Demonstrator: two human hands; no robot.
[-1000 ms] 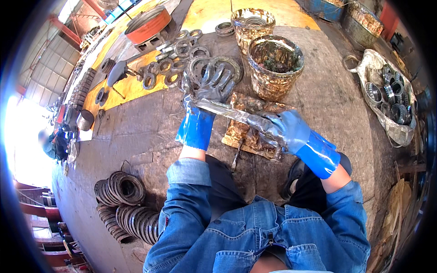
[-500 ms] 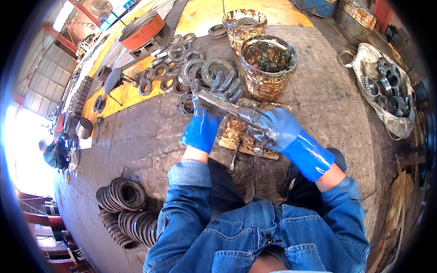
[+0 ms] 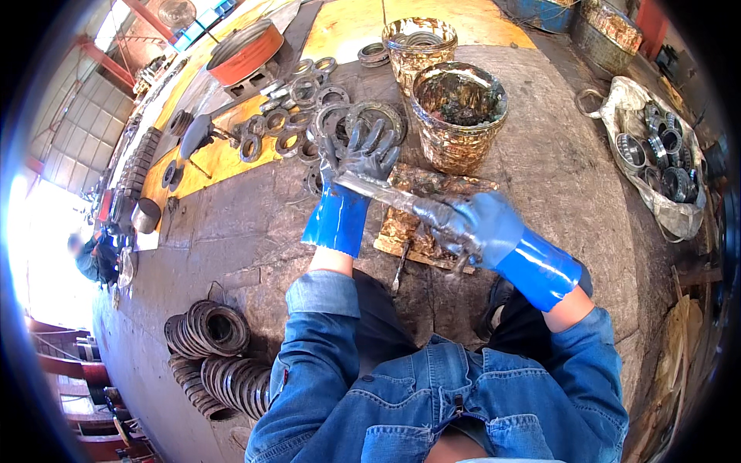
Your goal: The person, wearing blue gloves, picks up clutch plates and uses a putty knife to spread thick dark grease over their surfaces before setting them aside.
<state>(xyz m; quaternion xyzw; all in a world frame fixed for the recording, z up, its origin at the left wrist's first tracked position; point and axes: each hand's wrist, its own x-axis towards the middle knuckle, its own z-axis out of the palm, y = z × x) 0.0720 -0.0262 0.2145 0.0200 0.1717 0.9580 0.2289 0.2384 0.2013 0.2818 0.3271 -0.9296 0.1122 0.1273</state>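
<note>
Both my hands wear blue rubber gloves smeared with dark grease. My left hand [image 3: 356, 166] is open, palm up, its fingers spread toward the bearing rings behind it. My right hand [image 3: 485, 224] is closed round one end of a flat metal scraper [image 3: 384, 194]. The scraper's blade slants up to the left and lies across the heel of my left glove. Below the hands, a grease-stained wooden board [image 3: 392, 228] lies on the floor with a thin, dark-ended tool [image 3: 400, 270] at its front edge. Just beyond it stands a grease-coated bucket [image 3: 461, 147] with dark grease inside.
A second bucket [image 3: 421, 58] holds rings. Several bearing rings [image 3: 275, 121] lie at the back left, near a red-orange round pan [image 3: 251, 58]. Stacked rings [image 3: 220, 328] stand at my lower left. A white sack [image 3: 617, 104] of bearings sits right. Another person [image 3: 96, 258] is far left.
My left fingers have spread apart. The scraper's blade has moved down the left palm toward the wrist, while my right hand has shifted slightly right and down.
</note>
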